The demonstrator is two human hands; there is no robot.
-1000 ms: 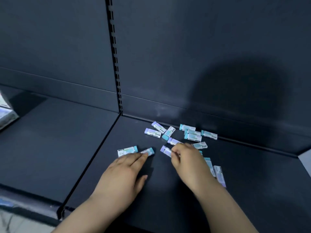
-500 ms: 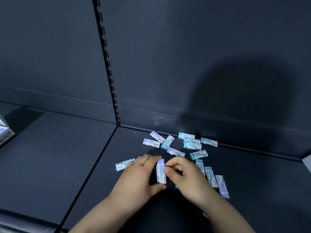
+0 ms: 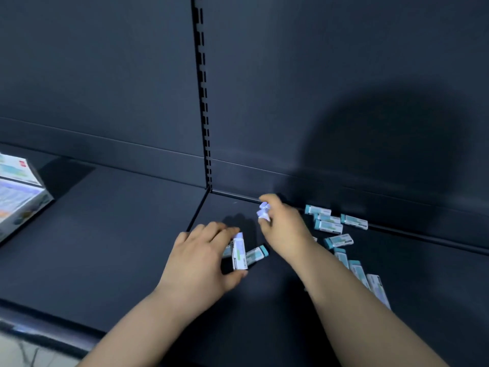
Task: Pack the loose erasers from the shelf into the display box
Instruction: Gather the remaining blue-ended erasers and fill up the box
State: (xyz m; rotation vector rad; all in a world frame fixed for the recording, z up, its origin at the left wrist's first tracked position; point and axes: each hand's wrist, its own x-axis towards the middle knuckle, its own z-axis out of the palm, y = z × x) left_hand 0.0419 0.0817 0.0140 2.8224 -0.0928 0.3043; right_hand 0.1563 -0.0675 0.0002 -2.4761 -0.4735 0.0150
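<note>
Two bare arms show in the lower half of the frame: the left forearm (image 3: 137, 324) and the right forearm (image 3: 357, 313), uncovered from the wrist to the bottom edge. The left grip (image 3: 201, 256) has a short, plain thumbnail. The right grip (image 3: 284, 229), at centre, is blurred at the fingertips.

The shelf (image 3: 148, 282) is dark and flat. It has two boards that meet at a thin line in the middle. A colourful box (image 3: 18, 192) sits on the left board (image 3: 105, 234), at its far left edge. Small erasers (image 3: 328, 226) lie flat on the right board (image 3: 264, 313). A few lie close together by the back edge. One teal-tipped eraser (image 3: 256, 254) lies nearer the middle line. More lie in a row running toward the front edge.
</note>
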